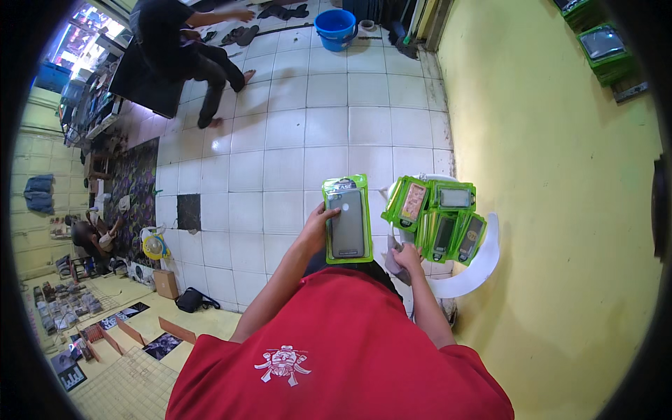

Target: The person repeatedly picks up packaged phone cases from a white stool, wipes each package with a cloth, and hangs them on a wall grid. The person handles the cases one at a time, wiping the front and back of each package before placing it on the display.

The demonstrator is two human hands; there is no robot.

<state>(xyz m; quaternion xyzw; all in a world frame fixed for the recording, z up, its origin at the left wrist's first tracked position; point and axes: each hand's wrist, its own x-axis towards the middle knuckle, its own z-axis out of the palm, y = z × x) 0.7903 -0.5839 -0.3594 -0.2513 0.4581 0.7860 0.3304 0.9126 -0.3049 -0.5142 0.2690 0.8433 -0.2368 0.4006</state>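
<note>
My left hand (316, 227) grips a phone case package (347, 223) by its left edge, thumb across the front. Through the clear front of this bright green pack shows a dark grey phone case. In my right hand (408, 257) is a bunched grey cloth (397, 262), held low beside the stacks. Several green phone case packages (441, 244) rest in stacks on a white plastic chair (475, 278) just past that hand. One top pack has a pink patterned case (413, 201); another holds a pale one (454, 198).
A yellow wall (546, 184) rises close on the right, with more green packs (604, 50) high up. White floor tiles (283, 173) stretch ahead to a blue bucket (336, 30). One person (173, 47) stands far left; another (97, 239) sits near a yellow fan (155, 245).
</note>
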